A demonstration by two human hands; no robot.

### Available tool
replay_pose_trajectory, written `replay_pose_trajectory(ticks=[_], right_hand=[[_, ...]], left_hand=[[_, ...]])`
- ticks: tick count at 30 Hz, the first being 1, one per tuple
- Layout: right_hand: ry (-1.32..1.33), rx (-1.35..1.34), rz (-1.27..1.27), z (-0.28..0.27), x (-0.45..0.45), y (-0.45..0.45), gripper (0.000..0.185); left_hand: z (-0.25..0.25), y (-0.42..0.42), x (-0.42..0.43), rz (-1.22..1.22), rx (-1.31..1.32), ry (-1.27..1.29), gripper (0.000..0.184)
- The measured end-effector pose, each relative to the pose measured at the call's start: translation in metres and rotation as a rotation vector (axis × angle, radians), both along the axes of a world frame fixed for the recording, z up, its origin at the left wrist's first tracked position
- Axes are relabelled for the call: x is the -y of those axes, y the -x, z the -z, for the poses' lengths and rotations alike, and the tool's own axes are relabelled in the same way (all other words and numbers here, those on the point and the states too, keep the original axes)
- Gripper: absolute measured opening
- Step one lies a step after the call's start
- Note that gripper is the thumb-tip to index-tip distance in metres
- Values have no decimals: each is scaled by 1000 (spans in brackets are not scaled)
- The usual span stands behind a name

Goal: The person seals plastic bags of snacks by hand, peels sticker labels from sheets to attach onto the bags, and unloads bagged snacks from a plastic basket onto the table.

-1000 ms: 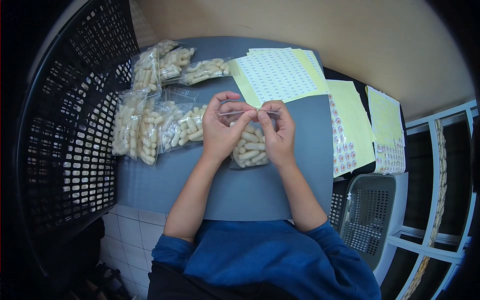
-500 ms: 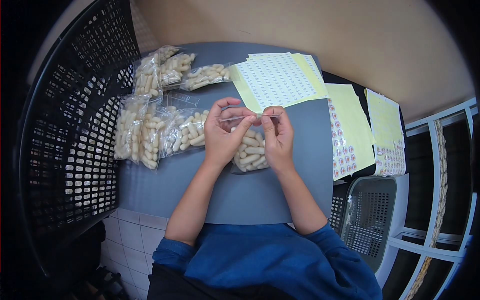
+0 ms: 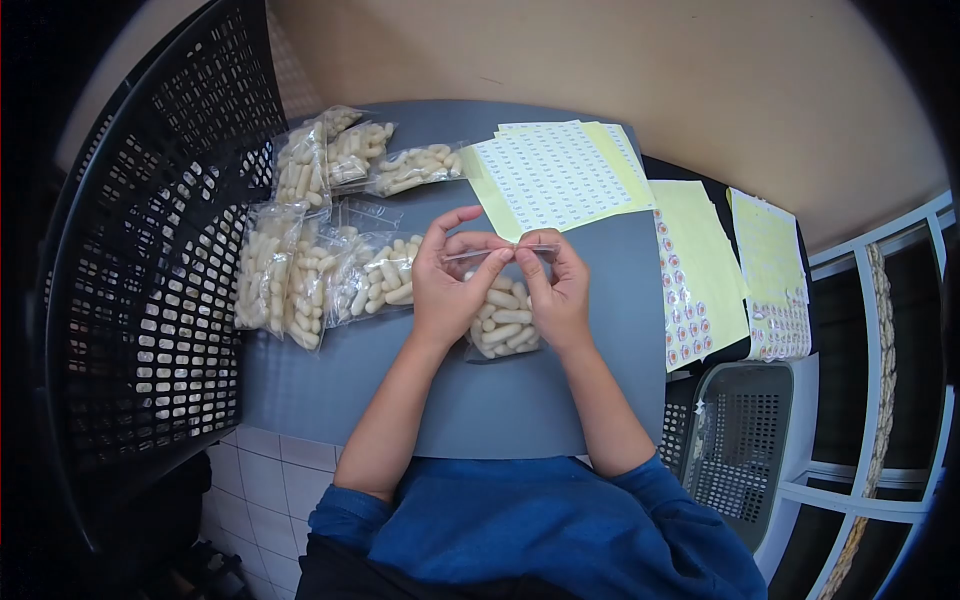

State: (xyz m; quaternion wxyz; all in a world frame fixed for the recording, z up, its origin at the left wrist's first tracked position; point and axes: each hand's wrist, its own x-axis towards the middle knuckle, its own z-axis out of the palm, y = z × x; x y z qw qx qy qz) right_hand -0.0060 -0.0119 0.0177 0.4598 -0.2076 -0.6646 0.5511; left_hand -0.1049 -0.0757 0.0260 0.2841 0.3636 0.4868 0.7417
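Between my hands a clear plastic bag (image 3: 505, 325) of pale, finger-shaped pieces rests on the grey table, its top edge raised. My left hand (image 3: 450, 280) pinches that edge between thumb and index finger, the other fingers loosely curled. From the other side my right hand (image 3: 552, 290) pinches the same edge, thumb tips almost meeting at the middle. To the left, another filled bag (image 3: 378, 278) lies close to my left hand. Just beyond my fingertips is a sheet of small printed labels (image 3: 560, 170).
More filled bags (image 3: 280, 270) lie at the table's left, beside a tall black perforated basket (image 3: 150, 250). Sheets with round stickers (image 3: 690, 290) are on the right. A grey-green basket (image 3: 740, 450) stands low at the right, near a white metal frame (image 3: 860, 490).
The whole view has shifted slightly, so things appear a little lower. Both hands keep their pinch on the bag's top edge, with thumbs still close together.
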Motion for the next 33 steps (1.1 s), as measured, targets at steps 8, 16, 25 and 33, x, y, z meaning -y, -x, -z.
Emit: replay_pose_trajectory(ticks=[8,16,25,33], right_hand=[[-10,-73,43,3,-2,4,8],[-95,-89,113,3,-2,3,5],[-97,-87,133,2,-3,1,6],[50,-153,160,4,-11,-3,8]], left_hand=[[1,3,-1,-46,-15,-9,47],[1,3,-1,-28,7,15,46],[-1,2,1,2,10,20,43],[9,15,-2,53,-65,-54,8]])
